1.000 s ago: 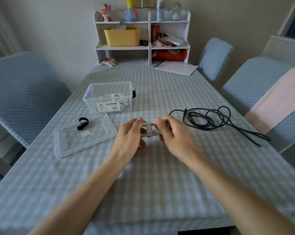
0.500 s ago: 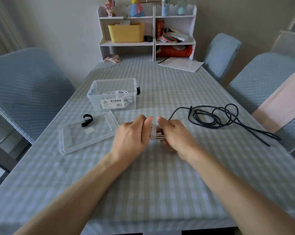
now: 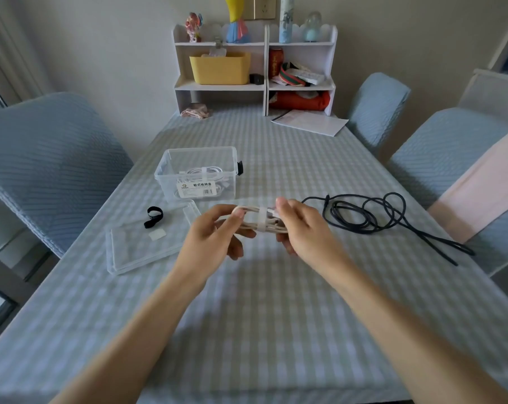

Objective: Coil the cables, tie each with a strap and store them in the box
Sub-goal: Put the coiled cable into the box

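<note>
Fingers of both my left hand [image 3: 214, 234] and right hand [image 3: 302, 228] pinch the strapped white cable coil [image 3: 257, 221] above the desk [image 3: 276, 316]: tying looks finished; next, into the clear box [image 3: 198, 173]; black cable [image 3: 372, 214] lies uncoiled.

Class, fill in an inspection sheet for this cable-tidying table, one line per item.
Surface: checked tablecloth.
Job's things: clear box holds a tied white cable; its lid lies beside it, carrying a black strap.
Clutter: paper, pink cloth.
Hands: left hand and right hand hold a strapped white coil.
Cables: black cable loose, uncoiled.
Surroundings: white shelf, blue chairs.
</note>
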`<action>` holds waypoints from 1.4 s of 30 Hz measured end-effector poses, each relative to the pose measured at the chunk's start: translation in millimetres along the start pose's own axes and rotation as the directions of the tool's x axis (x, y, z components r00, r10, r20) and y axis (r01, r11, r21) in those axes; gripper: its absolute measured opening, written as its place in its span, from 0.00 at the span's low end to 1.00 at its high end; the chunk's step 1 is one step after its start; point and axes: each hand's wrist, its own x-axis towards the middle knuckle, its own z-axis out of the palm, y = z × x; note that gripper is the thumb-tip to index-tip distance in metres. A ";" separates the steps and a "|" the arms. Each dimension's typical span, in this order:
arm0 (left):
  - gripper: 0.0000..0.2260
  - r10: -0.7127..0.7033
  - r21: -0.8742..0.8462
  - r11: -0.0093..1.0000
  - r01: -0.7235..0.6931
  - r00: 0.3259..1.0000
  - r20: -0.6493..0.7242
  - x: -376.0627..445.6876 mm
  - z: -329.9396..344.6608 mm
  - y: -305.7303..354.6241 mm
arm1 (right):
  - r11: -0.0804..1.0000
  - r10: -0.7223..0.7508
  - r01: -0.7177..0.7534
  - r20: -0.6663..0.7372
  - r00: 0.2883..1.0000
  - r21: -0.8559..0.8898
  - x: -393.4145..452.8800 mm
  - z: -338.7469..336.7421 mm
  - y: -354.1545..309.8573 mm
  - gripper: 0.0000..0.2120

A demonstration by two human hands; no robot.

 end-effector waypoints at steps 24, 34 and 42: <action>0.08 -0.212 0.075 0.973 0.220 0.973 -0.096 149.5 -96.8 65.1 | 0.993 -0.004 0.006 0.023 1.000 -0.120 112.3 36.4 -39.1 0.09; 0.07 -0.030 0.964 0.228 0.134 0.991 -0.131 194.6 -103.7 48.7 | 0.982 -0.003 0.003 0.003 1.000 -0.190 135.1 39.5 -34.1 0.10; 0.04 0.200 0.748 0.640 -0.176 0.978 0.058 148.3 -90.2 56.4 | 0.982 -0.014 0.008 -0.026 1.000 -0.187 116.4 10.9 -26.2 0.07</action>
